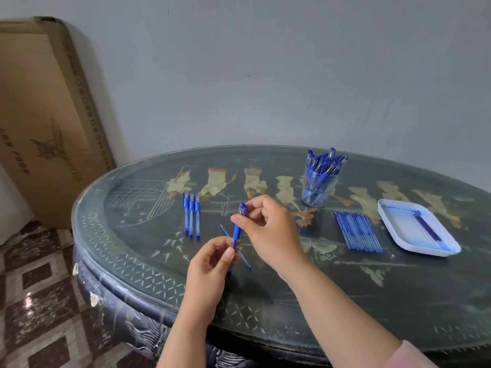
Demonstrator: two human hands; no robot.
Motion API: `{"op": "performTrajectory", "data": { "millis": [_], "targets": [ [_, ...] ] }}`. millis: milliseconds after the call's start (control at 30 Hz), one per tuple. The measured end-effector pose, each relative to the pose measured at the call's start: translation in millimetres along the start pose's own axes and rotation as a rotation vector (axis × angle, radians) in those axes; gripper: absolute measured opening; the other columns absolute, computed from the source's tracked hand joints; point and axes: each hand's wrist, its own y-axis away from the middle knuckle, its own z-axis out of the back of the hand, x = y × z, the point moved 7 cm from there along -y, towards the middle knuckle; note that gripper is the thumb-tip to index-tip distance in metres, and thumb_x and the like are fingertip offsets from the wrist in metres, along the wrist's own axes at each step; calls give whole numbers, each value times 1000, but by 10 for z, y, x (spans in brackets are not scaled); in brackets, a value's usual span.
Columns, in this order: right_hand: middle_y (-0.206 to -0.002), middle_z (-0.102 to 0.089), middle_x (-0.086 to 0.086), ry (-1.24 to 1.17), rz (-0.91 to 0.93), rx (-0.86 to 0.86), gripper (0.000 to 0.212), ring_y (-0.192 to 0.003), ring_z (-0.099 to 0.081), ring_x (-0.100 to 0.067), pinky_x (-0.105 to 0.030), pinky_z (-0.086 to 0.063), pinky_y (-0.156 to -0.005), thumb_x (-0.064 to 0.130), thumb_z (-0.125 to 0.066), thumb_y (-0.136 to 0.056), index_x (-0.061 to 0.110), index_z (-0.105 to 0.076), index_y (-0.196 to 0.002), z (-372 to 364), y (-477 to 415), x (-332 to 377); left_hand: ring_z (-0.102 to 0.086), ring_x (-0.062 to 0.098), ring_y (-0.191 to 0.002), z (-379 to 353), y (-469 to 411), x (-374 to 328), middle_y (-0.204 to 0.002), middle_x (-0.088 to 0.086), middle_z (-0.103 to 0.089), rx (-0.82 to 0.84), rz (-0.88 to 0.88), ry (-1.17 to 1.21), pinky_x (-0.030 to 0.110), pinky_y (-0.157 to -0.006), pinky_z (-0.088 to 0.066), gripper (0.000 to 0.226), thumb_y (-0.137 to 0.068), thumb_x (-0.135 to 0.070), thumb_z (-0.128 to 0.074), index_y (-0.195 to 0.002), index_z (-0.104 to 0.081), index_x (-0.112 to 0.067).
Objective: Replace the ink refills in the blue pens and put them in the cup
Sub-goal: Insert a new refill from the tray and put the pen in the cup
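Closest in, the left hand [212, 264] pinches the lower end of a blue pen [236, 232] between thumb and fingers, just above the dark painted table [345, 301]. The right hand [268, 229] grips the same pen's upper part at the cap, fingers curled round it, so the pen stands nearly upright between both hands. Under them a single loose refill [245, 261] lies slanted on the tabletop. Farther back on the left, three capped pens [191, 216] lie side by side. To the right, a row of refills [357, 231] lies packed together, and just beyond it on the right a white tray [422, 252] holds more refills. Farther still, a clear cup [325, 193] stands upright, full of blue pens. At far left a cardboard box [45, 115] leans against the wall.
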Motion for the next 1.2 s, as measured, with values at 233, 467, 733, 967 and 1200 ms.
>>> {"op": "performTrajectory", "data": {
  "millis": [233, 467, 733, 967, 1200],
  "targets": [
    [-80, -68, 8, -3, 25, -11, 14, -76, -64, -4, -14, -49, -67, 25, -74, -85, 21, -62, -92, -18, -5, 23, -58, 5, -70, 17, 0, 0, -77, -5, -66, -31, 2, 9, 15, -65, -47, 15, -95, -4, -55, -100, -68, -10],
    [-89, -67, 5, 13, 103, 23, 20, -84, -68, -11, -35, -57, -78, 17, -66, -92, 29, -54, -103, -21, 39, -82, -70, 11, -90, -24, -65, -53, -93, -1, -75, -62, 8, -22, 19, -79, -53, 15, -92, -8, -62, -97, -72, -18],
    [-88, -71, 1, -142, 105, -343, 22, -78, -72, -18, -45, -56, -82, 17, -67, -91, 33, -52, -96, 970, -323, -21, -66, 12, -83, 344, -311, -142, -86, 0, -72, -370, -77, 42, 17, -77, -53, 11, -92, -10, -63, -91, -70, -19],
    [-83, -65, 10, -59, 301, -764, 28, -81, -70, -23, -49, -55, -84, 21, -61, -91, 43, -45, -94, 1867, -758, 163, -63, 10, -73, 546, -337, -107, -89, 12, -68, -533, -101, 18, 21, -74, -54, 9, -96, -14, -58, -94, -66, -11],
    [-94, -60, -2, 171, 286, -705, 28, -86, -66, -24, -16, -49, -71, 10, -59, -94, 12, -51, -121, 1992, -1261, 54, -62, 20, -77, 477, -352, -132, -84, 6, -67, -496, -61, -18, 41, -89, -50, 11, -96, -15, -58, -93, -67, -11]
  ]
}}
